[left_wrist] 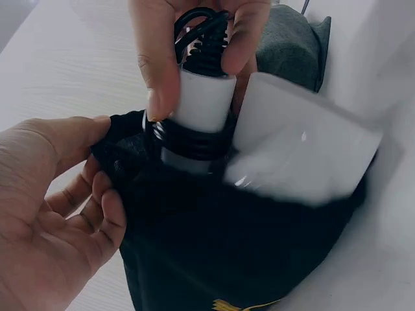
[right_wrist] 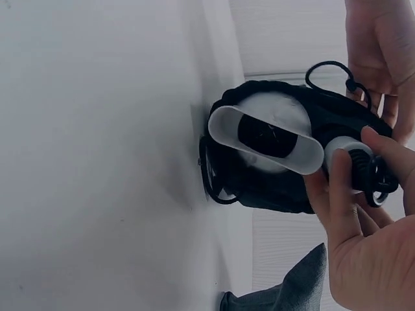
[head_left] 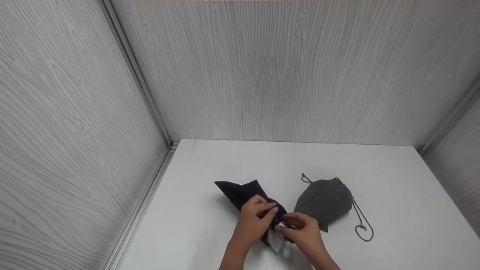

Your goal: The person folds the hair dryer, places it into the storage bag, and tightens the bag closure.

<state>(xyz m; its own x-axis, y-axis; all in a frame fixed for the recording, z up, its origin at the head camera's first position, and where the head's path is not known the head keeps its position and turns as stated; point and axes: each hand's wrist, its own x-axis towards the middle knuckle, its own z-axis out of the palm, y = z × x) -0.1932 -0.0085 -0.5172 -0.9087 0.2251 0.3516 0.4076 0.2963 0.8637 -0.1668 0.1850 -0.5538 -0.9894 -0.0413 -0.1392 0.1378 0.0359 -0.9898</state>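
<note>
A black drawstring bag (head_left: 237,192) lies on the white table, its mouth toward me. In the left wrist view, a white hair dryer (left_wrist: 206,103) sits handle end up in the mouth, black cord (left_wrist: 194,139) wound round its handle. Beside it a flared white nozzle (left_wrist: 305,139) sticks out; the rest is hidden in the cloth. My left hand (head_left: 254,222) pinches the bag's rim between thumb and fingers. With thumb and fingers on either side, my right hand (head_left: 304,231) grips the hair dryer's handle near the ribbed cord end.
A filled grey drawstring pouch (head_left: 325,202) lies just right of the black bag, its cord loop (head_left: 363,228) trailing on the table (head_left: 180,180). Wood-grain panels (head_left: 281,75) stand at the back and both sides.
</note>
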